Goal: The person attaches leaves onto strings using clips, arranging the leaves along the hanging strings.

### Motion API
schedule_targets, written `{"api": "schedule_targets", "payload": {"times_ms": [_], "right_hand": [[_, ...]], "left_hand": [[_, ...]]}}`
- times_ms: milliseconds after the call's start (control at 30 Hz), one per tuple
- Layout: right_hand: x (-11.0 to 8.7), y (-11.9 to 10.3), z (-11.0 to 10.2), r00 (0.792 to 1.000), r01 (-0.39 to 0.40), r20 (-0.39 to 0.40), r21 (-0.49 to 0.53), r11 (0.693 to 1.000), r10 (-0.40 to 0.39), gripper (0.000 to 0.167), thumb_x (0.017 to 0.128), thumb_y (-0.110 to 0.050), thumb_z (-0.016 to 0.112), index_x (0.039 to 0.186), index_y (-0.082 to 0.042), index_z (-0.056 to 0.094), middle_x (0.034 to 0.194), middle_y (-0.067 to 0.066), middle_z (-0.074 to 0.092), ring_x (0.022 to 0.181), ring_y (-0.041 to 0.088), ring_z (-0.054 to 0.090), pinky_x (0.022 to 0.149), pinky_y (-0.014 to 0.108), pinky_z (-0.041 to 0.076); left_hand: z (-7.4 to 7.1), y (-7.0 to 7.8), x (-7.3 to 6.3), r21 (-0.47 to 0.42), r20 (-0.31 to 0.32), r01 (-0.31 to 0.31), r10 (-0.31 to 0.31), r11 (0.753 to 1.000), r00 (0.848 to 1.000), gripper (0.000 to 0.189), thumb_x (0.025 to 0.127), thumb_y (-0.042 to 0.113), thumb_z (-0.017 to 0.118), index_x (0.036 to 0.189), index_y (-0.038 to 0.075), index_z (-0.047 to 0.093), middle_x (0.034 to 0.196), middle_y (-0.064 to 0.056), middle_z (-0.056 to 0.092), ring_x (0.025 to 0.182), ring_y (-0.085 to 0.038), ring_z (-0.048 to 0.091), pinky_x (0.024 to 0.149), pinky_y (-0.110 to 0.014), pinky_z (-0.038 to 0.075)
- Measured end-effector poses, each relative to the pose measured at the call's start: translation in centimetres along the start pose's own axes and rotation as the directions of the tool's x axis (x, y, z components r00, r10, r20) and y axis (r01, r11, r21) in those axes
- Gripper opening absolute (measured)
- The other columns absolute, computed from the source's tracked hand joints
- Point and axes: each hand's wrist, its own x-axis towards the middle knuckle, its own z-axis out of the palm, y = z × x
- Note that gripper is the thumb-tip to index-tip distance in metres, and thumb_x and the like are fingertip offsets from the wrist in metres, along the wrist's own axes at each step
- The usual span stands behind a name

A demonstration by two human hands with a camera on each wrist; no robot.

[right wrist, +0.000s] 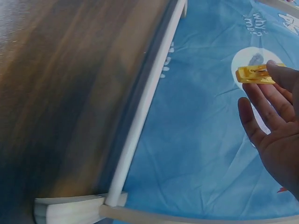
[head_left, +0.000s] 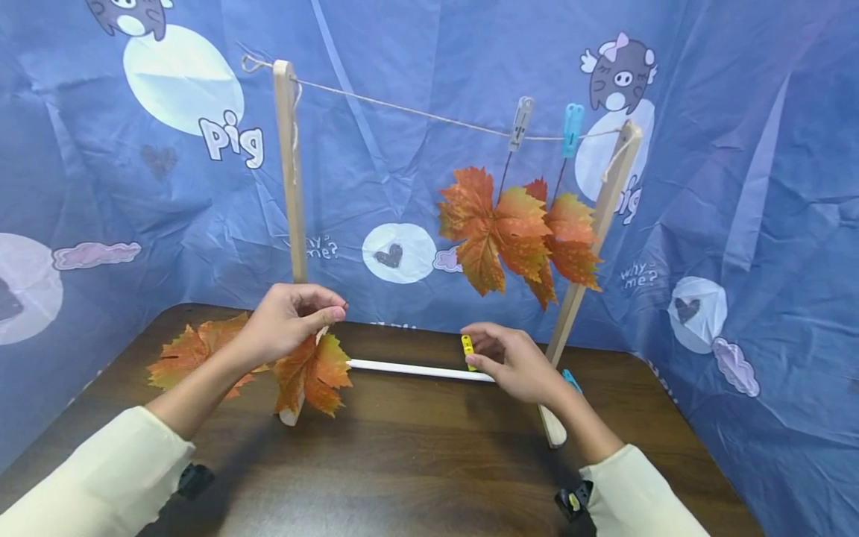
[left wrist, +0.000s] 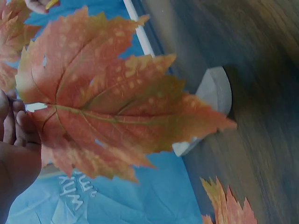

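Note:
My left hand [head_left: 290, 322] pinches the stem of an orange-green artificial maple leaf [head_left: 314, 377], which hangs below the fingers before the frame's left post. In the left wrist view this leaf [left wrist: 93, 112] fills the middle. A yellow clothespin [head_left: 467, 352] is between the thumb and fingers of my right hand [head_left: 513, 362], above the white crossbar. The right wrist view shows the clothespin [right wrist: 254, 73] at the fingertips. Two more leaves [head_left: 493, 231] hang by their stems from the twine [head_left: 403, 112], clipped by a grey clothespin [head_left: 520, 125] and a blue clothespin [head_left: 572, 130].
Another leaf [head_left: 194, 354] lies on the brown table [head_left: 403, 462] at the left. The wooden left post [head_left: 291, 179] and right post [head_left: 604, 216] are joined low down by a white rod [head_left: 416, 369]. Something blue [head_left: 572, 380] lies behind the right post. A blue printed cloth [head_left: 396, 179] stands behind.

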Motion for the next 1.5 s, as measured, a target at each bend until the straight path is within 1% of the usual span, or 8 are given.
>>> {"api": "schedule_targets", "payload": {"times_ms": [167,300,567,733,833,1067,1267,1500], "right_hand": [[0.7,-1.0,-0.3,1.0,0.012,0.007,0.02,1.0,-0.012,0.037,0.095,-0.009,0.074,0.132,-0.009,0.065,0.113,0.003,0.073,0.099,0.015,0.071,0.081,0.032,0.058],[1.4,-2.0,-0.6,0.999,0.037,0.001,0.028,0.999,-0.037,0.038,0.094,-0.008,0.075,0.131,-0.008,0.065,0.112,0.004,0.073,0.099,0.016,0.072,0.083,0.033,0.059],[2.9,-3.9,-1.2,0.994,0.109,-0.017,0.0,0.994,-0.109,0.037,0.094,-0.01,0.075,0.13,-0.007,0.065,0.11,0.005,0.074,0.098,0.015,0.072,0.088,0.035,0.057],[3.9,-5.1,-1.4,0.989,0.144,-0.034,-0.018,0.989,-0.145,0.037,0.095,-0.011,0.075,0.131,-0.008,0.065,0.111,0.002,0.074,0.098,0.015,0.071,0.088,0.035,0.057],[4.4,-5.9,-1.8,0.987,0.154,-0.043,-0.026,0.988,-0.155,0.037,0.095,-0.011,0.075,0.131,-0.007,0.065,0.112,0.003,0.073,0.099,0.016,0.071,0.088,0.036,0.058],[5.3,-7.6,-3.3,0.987,0.152,-0.055,-0.031,0.988,-0.154,0.039,0.096,-0.013,0.074,0.134,-0.008,0.063,0.116,0.005,0.073,0.102,0.018,0.071,0.091,0.038,0.057],[6.3,-8.8,-4.8,0.985,0.158,-0.072,0.011,0.987,-0.156,0.039,0.096,-0.009,0.073,0.134,-0.005,0.063,0.116,0.008,0.072,0.102,0.02,0.07,0.089,0.036,0.058],[7.3,-10.2,-6.9,0.978,0.176,-0.104,-0.036,0.984,-0.179,0.039,0.096,-0.011,0.073,0.133,-0.004,0.063,0.116,0.007,0.072,0.101,0.018,0.071,0.088,0.035,0.057]], "left_hand": [[0.9,-0.1,0.5,-0.014,-0.025,-0.017,0.017,1.0,1.0,0.01,0.094,0.014,0.076,0.1,0.006,0.078,0.076,0.0,0.069,0.061,-0.008,0.053,0.052,-0.024,0.044],[1.6,-0.1,1.0,-0.046,-0.018,-0.024,0.024,0.999,1.0,0.012,0.095,0.014,0.076,0.101,0.005,0.077,0.083,-0.004,0.073,0.067,-0.011,0.06,0.058,-0.024,0.05],[3.2,0.3,1.7,-0.097,-0.022,-0.036,0.034,0.995,0.999,0.011,0.095,0.01,0.074,0.102,0.002,0.076,0.082,-0.006,0.072,0.065,-0.012,0.059,0.057,-0.024,0.05],[4.2,0.3,2.1,-0.108,-0.039,-0.047,0.043,0.993,0.998,0.011,0.095,0.012,0.075,0.102,0.004,0.076,0.085,-0.006,0.074,0.068,-0.015,0.062,0.058,-0.024,0.05],[4.7,0.4,2.6,-0.109,-0.059,-0.048,0.041,0.993,0.997,0.012,0.095,0.013,0.075,0.102,0.004,0.077,0.082,-0.004,0.073,0.067,-0.017,0.062,0.057,-0.024,0.05],[5.5,0.6,3.9,-0.129,-0.118,-0.066,0.051,0.989,0.992,0.013,0.095,0.012,0.075,0.101,0.0,0.076,0.071,-0.001,0.067,0.057,-0.011,0.055,0.054,-0.024,0.049],[6.0,1.2,5.1,-0.117,-0.134,-0.076,0.06,0.99,0.989,0.013,0.095,0.015,0.075,0.102,0.003,0.077,0.081,-0.004,0.073,0.062,-0.014,0.058,0.054,-0.023,0.046],[6.2,2.3,6.8,-0.106,-0.159,-0.093,0.076,0.99,0.984,0.015,0.096,0.015,0.075,0.102,0.002,0.076,0.087,-0.011,0.075,0.067,-0.02,0.061,0.058,-0.023,0.047]]}}
